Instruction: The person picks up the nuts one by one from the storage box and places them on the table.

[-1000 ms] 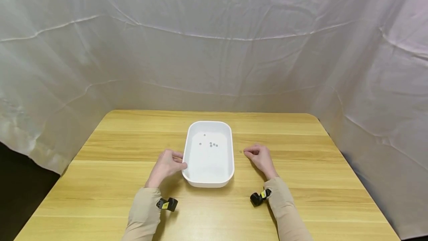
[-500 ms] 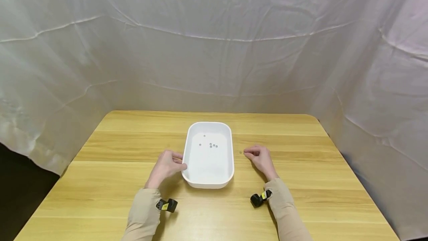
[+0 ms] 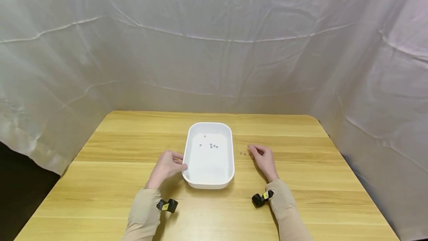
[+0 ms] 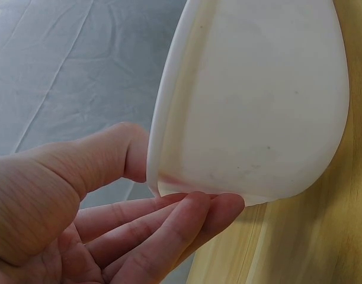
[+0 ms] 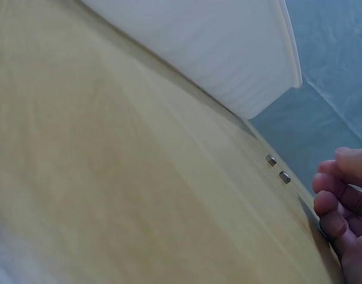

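Observation:
A white rectangular tub (image 3: 208,168) stands on the table, several small metal nuts (image 3: 211,147) lying in its far half. My left hand (image 3: 166,166) grips the tub's left rim. In the left wrist view its thumb is over the rim and its fingers lie against the outer wall (image 4: 258,106). Two more metal nuts, one (image 5: 271,160) nearer the tub and one (image 5: 285,177) nearer my fingers, lie on the wood right of the tub. Just right of them is my right hand (image 3: 264,160), fingers loosely curled, nothing visible in its grasp.
The wooden table (image 3: 317,181) reaches out on both sides of the tub. A pale cloth curtain (image 3: 214,66) hangs behind and along the sides. Black wrist cameras, one on the left sleeve (image 3: 168,205) and one on the right (image 3: 262,198), sit low over the tabletop.
My right hand has let go of a nut beside the other one on the table and drawn slightly right, its fingertips loosening. The left hand and tub stay put.

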Motion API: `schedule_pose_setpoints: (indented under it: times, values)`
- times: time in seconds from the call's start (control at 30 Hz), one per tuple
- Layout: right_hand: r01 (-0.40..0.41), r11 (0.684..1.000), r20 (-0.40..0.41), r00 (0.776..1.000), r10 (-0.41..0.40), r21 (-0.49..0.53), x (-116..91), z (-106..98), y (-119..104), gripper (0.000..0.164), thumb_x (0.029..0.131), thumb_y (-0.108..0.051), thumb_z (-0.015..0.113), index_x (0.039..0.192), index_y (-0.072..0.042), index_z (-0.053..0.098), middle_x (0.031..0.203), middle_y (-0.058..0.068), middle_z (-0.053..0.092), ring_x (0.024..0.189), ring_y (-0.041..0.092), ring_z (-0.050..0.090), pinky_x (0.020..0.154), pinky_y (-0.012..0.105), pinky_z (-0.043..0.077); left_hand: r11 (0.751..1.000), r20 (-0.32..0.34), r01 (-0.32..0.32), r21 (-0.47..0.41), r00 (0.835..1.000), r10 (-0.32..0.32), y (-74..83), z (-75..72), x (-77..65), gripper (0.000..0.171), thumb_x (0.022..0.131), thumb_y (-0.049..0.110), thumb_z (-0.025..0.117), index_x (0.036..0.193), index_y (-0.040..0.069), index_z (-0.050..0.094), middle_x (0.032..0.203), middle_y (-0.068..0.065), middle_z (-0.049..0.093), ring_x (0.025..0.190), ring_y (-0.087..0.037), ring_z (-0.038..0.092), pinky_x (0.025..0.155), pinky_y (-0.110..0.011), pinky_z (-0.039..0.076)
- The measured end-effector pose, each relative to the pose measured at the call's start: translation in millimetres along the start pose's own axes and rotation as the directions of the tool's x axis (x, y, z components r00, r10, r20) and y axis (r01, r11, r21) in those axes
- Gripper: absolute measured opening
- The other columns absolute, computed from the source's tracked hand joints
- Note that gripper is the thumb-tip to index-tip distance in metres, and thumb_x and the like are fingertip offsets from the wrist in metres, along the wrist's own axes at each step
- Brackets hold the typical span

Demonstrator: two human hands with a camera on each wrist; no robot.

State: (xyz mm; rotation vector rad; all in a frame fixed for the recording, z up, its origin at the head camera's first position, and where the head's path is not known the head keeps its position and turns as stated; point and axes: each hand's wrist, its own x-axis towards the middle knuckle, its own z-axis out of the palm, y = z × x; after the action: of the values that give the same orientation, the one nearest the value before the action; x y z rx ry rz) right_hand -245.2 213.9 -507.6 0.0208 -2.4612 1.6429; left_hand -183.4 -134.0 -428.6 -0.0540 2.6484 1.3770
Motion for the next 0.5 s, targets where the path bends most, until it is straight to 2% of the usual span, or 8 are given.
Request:
schedule_pose_setpoints:
  times: [0.13,0.33,0.5]
  values:
    - [-0.023,0.999,0.001,1.000,0.023,0.049,-0.2,-0.2,-0.6,0.030,0.100,-0.020,0.062,0.116,0.004,0.072,0.085,0.026,0.071,0.070,0.008,0.061,0.070,0.014,0.048,1.000,0.003,0.006,-0.006,1.000,-0.006,0.5,-0.4,-0.2,0.037,0.076,0.003,0.075,0.111,-0.010,0.069,0.102,-0.026,0.075,0.092,-0.034,0.075,0.084,-0.043,0.062]
    - [-0.045,0.995,0.022,0.999,0.044,0.087,-9.7,-4.6,-23.8,0.030,0.100,-0.012,0.059,0.118,0.011,0.068,0.093,0.036,0.068,0.069,0.015,0.064,0.064,0.017,0.052,1.000,0.002,0.023,-0.018,1.000,-0.023,1.1,0.4,-0.7,0.037,0.076,0.003,0.075,0.110,-0.010,0.070,0.102,-0.026,0.075,0.093,-0.034,0.075,0.084,-0.042,0.062]
    - [-0.038,0.984,0.028,0.999,0.034,0.174,-14.3,-7.6,-36.0,0.033,0.100,-0.009,0.058,0.118,0.018,0.064,0.095,0.036,0.068,0.065,0.015,0.065,0.057,0.024,0.058,0.999,0.001,0.025,-0.021,1.000,-0.025,1.1,0.7,-0.3,0.037,0.076,0.003,0.075,0.110,-0.009,0.070,0.103,-0.026,0.075,0.094,-0.034,0.075,0.086,-0.042,0.062]
